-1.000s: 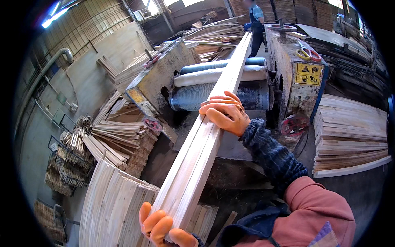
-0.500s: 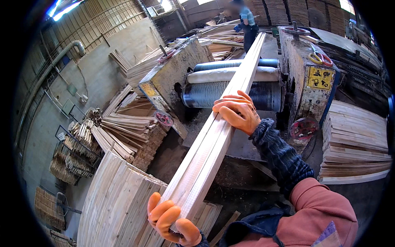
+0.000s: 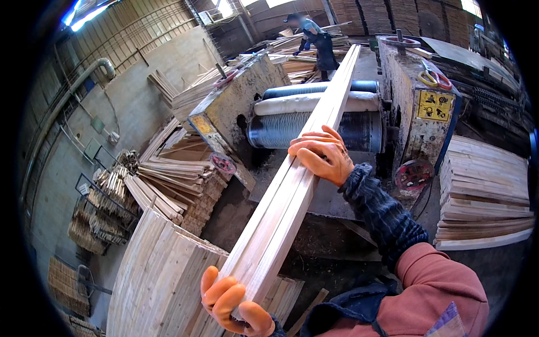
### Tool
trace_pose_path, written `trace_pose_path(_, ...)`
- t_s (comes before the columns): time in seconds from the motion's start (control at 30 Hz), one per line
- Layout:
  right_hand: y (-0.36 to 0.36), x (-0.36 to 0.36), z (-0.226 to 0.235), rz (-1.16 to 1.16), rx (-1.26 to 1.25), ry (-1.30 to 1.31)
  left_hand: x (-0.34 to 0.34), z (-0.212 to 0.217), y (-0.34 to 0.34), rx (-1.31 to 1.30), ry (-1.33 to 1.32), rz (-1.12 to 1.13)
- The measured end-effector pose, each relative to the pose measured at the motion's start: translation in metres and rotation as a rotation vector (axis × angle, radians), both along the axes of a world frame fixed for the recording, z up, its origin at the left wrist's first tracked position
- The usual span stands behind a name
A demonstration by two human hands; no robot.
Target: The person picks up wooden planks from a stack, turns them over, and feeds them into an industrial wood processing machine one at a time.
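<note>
1. Currently I am watching, from a distance, the wooden strips [image 3: 275,224] slanting up from the lower middle and passing over the dark front roller [image 3: 275,133] and the pale roller [image 3: 292,105]; I am not managing to tell whether they are touching either.

2. The orange-gloved left hand [image 3: 233,300] is curling its fingers around the near end, while the right hand [image 3: 323,157] is clasping farther up, its fingers lying across the upper face. Should either be gripping too lightly, the strips could be sliding against one another and fanning apart.

3. I am worrying most about the right hand, which is lying just short of the rollers. If these are turning, which I am not able to see, a fingertip or the knitted sleeve [image 3: 376,208] could be getting drawn in.

4. The far end is reaching past the rollers, near a co-worker [image 3: 323,50] in this view; a careless sideways swing could be striking that person.

5. Stacked boards [image 3: 163,275] are standing beside the left hand; dropping the near end could be trapping its fingers against them.
</note>
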State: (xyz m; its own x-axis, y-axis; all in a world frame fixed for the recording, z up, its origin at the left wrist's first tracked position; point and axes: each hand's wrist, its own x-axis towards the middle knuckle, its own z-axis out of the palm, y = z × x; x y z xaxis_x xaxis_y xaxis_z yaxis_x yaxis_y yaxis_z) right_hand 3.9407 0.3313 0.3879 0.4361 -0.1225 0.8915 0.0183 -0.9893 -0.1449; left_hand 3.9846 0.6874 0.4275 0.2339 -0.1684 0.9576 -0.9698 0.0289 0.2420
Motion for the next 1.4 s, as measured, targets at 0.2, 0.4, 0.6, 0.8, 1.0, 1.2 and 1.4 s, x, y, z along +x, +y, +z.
trace_pose_path(0.2, 0.009, 0.004, 0.003, 0.099, 0.222, 0.001, -0.001, 0.001, 0.005, 0.015, 0.008, 0.019)
trace_pose_path(0.4, 0.001, 0.005, -0.007, -0.057, -0.114, -0.067, -0.001, -0.001, 0.002, 0.006, 0.028, 0.02)
trace_pose_path(0.6, 0.003, 0.007, -0.005, 0.088, 0.12, -0.009, 0.0, 0.0, 0.006, 0.015, 0.026, 0.014)
trace_pose_path(0.8, 0.007, 0.006, 0.0, 0.088, 0.2, -0.003, 0.003, -0.003, 0.007, 0.008, 0.016, 0.004)
trace_pose_path(1.0, 0.012, 0.009, 0.003, 0.09, 0.193, -0.018, 0.004, -0.002, 0.009, 0.016, 0.024, 0.002)
trace_pose_path(1.2, 0.006, 0.007, -0.002, 0.034, 0.068, -0.007, 0.003, -0.004, 0.008, 0.003, 0.038, -0.009)
trace_pose_path(1.4, 0.014, 0.006, 0.002, 0.066, 0.192, -0.014, 0.002, -0.002, 0.007, -0.004, 0.033, -0.008)
